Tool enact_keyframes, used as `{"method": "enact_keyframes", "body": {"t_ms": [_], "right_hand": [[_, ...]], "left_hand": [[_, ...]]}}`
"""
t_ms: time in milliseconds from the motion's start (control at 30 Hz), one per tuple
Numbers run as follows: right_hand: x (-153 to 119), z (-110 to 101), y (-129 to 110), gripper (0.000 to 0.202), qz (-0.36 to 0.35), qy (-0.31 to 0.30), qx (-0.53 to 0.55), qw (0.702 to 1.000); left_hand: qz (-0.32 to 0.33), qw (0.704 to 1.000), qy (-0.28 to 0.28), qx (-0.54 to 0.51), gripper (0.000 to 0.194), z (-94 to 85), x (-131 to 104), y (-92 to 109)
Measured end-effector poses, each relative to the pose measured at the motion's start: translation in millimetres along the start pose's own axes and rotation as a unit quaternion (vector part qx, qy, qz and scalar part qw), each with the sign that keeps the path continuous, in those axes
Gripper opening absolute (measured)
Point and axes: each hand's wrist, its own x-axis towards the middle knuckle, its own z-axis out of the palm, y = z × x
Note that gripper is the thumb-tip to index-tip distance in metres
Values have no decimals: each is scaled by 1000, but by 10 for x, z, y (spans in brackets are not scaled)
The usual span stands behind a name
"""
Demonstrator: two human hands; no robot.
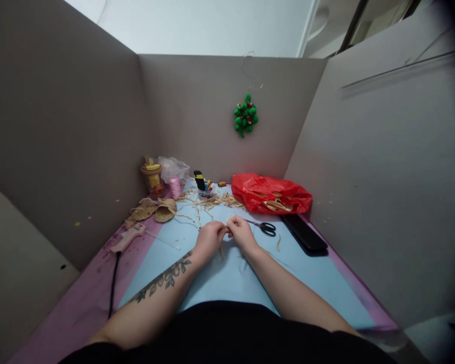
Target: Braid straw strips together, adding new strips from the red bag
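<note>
Black shirt nearest, along the bottom edge. Head view: left hand and right hand meet above the blue mat, my fingertips pinched narrow on a thin straw strip, its tail below the left. Scissors beside my right; straw scraps beyond, near a red bag.

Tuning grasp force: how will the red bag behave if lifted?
The red bag will probably sag and fold, since it looks thin and crumpled. Likely light for its bulk, judging by the thin dried strips showing in it. Those may spill if it tips, as they lie exposed.
</note>
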Motion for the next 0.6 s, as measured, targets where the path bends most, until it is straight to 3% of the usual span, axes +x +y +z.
{"method": "enact_keyframes", "body": {"t_ms": [133, 367, 600], "right_hand": [[-22, 14, -31, 16, 37, 8, 116, 992], [-55, 60, -11, 15, 67, 34, 143, 987], [9, 46, 31, 17, 12, 49, 151, 987]], "left_hand": [[35, 996, -21, 84, 20, -4, -21, 57], [36, 989, -26, 138, 23, 5, -36, 84], [75, 988, -30, 129, 23, 16, -73, 101]]}}
